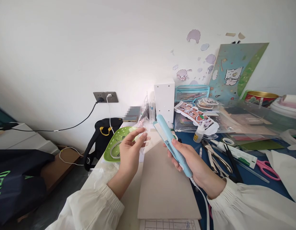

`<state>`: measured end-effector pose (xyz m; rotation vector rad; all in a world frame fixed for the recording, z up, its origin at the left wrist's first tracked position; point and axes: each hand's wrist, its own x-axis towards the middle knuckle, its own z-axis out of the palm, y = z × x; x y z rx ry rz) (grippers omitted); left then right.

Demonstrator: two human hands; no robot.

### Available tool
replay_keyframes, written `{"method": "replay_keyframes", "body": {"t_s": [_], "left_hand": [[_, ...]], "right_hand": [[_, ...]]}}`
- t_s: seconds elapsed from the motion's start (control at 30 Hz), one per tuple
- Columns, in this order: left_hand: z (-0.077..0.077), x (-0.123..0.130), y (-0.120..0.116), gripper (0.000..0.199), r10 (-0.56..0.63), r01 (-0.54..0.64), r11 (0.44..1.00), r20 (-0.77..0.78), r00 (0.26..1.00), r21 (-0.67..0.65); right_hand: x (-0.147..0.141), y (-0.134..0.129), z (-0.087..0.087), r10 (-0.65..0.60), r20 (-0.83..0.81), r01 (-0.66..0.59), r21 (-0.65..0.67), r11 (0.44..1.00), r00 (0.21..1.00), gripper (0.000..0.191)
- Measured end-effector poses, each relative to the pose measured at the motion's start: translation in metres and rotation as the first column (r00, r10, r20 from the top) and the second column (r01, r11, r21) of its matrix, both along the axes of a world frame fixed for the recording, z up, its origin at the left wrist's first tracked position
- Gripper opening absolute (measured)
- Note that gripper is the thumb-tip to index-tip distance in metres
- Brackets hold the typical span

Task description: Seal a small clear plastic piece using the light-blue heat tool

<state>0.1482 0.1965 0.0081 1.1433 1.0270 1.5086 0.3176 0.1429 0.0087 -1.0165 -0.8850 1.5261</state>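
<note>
My right hand point(192, 161) grips a light blue mini flat iron point(170, 140) by its handle, its two plates slightly apart and pointing up and away; a white cord runs from its base past my wrist. My left hand point(131, 150) is raised beside it, fingertips pinching a small clear plastic piece point(143, 130) near the iron's tip. Both hover over a beige cardboard sheet point(162, 185) lying on the desk.
A green dish point(115, 140) with a tape ring sits left of my left hand. A white box point(164, 99), glue bottle point(198, 134), pliers point(213, 156), pink scissors point(267, 167), stickers and plastic sleeves crowd the blue desk to the right. A black bag point(102, 134) and cables sit at left.
</note>
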Motion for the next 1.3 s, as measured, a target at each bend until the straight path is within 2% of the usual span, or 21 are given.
{"method": "replay_keyframes", "body": {"t_s": [0.37, 0.77, 1.0, 1.3], "left_hand": [[0.003, 0.0, -0.001, 0.024, 0.086, -0.082, 0.993, -0.042, 0.995, 0.084], [0.003, 0.0, 0.0, 0.024, 0.116, -0.107, 0.989, -0.093, 0.989, 0.102], [0.008, 0.001, -0.004, 0.022, 0.136, -0.122, 0.984, -0.112, 0.984, 0.128], [0.011, 0.002, -0.008, 0.022, 0.131, -0.115, 0.983, -0.114, 0.985, 0.141]], "right_hand": [[0.0, -0.002, 0.0, 0.046, 0.059, -0.048, 0.025, 0.999, 0.997, 0.044], [-0.001, -0.002, 0.003, 0.052, 0.091, -0.054, 0.017, 0.998, 0.994, 0.045], [0.0, -0.003, 0.006, 0.051, 0.175, -0.055, 0.022, 0.998, 0.983, 0.044], [0.0, -0.003, 0.005, 0.005, 0.178, -0.016, 0.06, 0.998, 0.984, 0.04]]}}
